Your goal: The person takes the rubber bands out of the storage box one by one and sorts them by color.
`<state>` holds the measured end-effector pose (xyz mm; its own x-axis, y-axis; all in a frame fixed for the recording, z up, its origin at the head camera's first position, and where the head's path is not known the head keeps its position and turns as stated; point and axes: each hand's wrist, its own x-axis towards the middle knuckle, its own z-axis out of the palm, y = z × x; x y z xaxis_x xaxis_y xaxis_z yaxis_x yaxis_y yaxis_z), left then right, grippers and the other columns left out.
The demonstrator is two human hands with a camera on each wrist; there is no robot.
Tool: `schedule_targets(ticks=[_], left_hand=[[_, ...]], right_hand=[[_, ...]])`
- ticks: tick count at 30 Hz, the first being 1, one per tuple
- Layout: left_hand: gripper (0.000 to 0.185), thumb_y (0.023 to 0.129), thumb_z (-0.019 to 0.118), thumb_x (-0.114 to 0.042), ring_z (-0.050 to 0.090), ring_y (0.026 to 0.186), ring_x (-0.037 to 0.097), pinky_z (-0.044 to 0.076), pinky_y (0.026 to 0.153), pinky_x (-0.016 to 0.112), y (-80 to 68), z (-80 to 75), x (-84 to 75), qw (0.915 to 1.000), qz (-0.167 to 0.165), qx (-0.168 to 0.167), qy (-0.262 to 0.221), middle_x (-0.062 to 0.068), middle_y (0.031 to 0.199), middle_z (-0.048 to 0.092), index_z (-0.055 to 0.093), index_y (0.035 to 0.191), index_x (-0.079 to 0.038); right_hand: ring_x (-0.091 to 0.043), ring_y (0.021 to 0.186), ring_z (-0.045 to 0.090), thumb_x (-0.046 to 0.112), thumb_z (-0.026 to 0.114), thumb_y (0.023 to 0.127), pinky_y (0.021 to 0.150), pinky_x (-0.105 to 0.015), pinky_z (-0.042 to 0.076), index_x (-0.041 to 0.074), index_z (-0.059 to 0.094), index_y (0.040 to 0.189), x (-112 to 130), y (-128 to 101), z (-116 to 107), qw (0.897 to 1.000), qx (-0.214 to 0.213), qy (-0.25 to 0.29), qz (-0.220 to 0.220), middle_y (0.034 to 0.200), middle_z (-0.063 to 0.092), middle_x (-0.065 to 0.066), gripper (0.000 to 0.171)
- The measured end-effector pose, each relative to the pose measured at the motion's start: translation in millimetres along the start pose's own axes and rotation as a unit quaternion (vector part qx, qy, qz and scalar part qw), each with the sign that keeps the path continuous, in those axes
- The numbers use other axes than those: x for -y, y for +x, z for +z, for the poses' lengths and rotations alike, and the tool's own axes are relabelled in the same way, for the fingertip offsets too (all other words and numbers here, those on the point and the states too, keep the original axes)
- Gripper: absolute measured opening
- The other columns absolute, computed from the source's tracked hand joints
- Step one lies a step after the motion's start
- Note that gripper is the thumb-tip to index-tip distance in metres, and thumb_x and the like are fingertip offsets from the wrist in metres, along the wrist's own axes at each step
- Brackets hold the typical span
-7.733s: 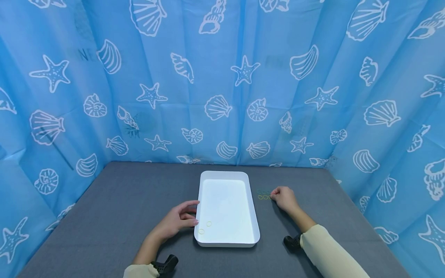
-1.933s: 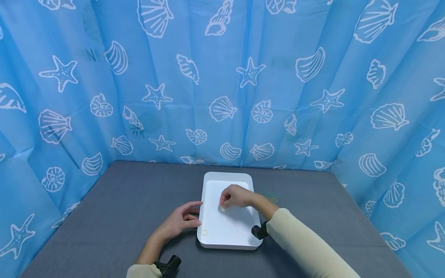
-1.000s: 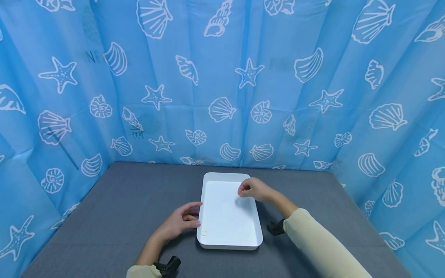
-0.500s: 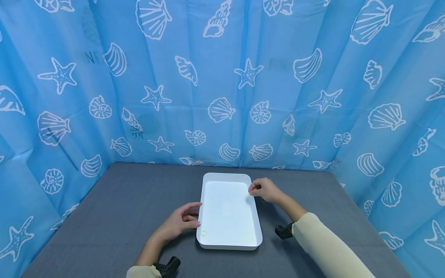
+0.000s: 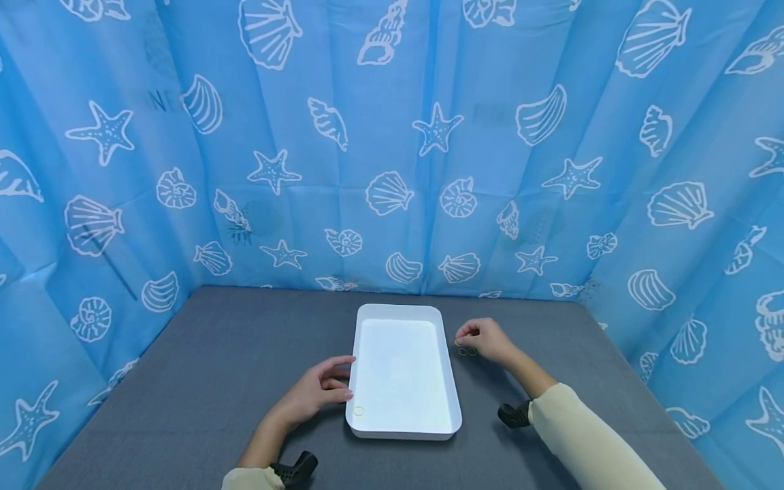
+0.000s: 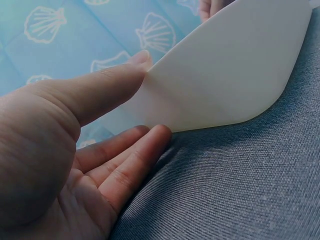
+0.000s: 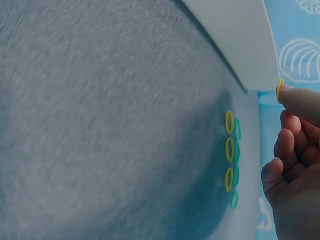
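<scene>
Left hand point(image 5: 312, 393): relaxed fingers rest against white tray point(image 5: 447, 381), near-left wall.
Right hand point(image 5: 486, 338): grip pinches yellow band point(image 7: 279, 90) above bands point(image 7: 231, 150) on worktop point(image 5: 184, 381).

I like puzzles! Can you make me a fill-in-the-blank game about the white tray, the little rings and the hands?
1. The left hand touches the ___ edge of the white tray.
2. The right hand hovers over the little rings lying on the ___ cloth.
3. Inside the tray, near its left front corner, lies one yellow ___.
4. The curtain behind is blue with white shells and ___.

Missing words: left; grey; ring; starfish
</scene>
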<state>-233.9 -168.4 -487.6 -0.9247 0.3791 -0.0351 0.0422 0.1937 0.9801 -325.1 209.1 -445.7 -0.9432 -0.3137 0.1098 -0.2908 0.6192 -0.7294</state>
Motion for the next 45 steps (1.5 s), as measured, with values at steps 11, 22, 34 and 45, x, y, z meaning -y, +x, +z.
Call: schedule_targets(ticks=[11,22,34,45], left_hand=[[0.066,0.088,0.074,-0.020,0.063,0.100,0.024,0.053,0.082,0.037,0.3,0.1,0.3,1.0000,0.003,0.002,0.002,0.019,0.131,0.053,0.043,0.145,-0.008],[0.066,0.088,0.074,-0.020,0.063,0.100,0.025,0.053,0.082,0.037,-0.8,0.1,-0.6,1.0000,0.003,0.000,0.000,0.020,0.132,0.053,0.042,0.145,-0.006],[0.066,0.088,0.074,-0.019,0.063,0.100,0.025,0.053,0.082,0.037,-1.2,0.1,-0.4,1.0000,0.006,-0.002,0.002,0.020,0.131,0.053,0.043,0.145,-0.006],[0.065,0.089,0.073,-0.019,0.063,0.101,0.025,0.053,0.083,0.037,-0.6,-0.4,1.0,1.0000,0.004,0.001,0.002,0.020,0.131,0.053,0.043,0.145,-0.006]], right_hand=[[-0.017,0.068,0.052,-0.001,0.066,0.089,0.060,-0.031,0.044,-0.002,0.068,0.084,-25.8,-15.7,-8.4,0.999,-0.030,-0.012,0.019,0.076,0.062,-0.004,0.005],[-0.015,0.066,0.049,0.000,0.068,0.088,0.059,-0.030,0.041,0.000,0.068,0.082,-42.8,-28.4,-11.7,0.993,-0.082,-0.052,0.062,0.076,0.063,-0.004,0.006],[-0.017,0.068,0.051,0.006,0.069,0.087,0.064,-0.036,0.041,0.003,0.069,0.080,-48.7,-31.5,-15.3,0.983,-0.106,-0.099,0.113,0.077,0.065,-0.003,0.008],[-0.017,0.066,0.051,0.005,0.070,0.086,0.063,-0.035,0.040,0.003,0.070,0.079,-49.1,-29.7,-13.2,0.981,-0.115,-0.097,0.123,0.076,0.065,-0.003,0.007]])
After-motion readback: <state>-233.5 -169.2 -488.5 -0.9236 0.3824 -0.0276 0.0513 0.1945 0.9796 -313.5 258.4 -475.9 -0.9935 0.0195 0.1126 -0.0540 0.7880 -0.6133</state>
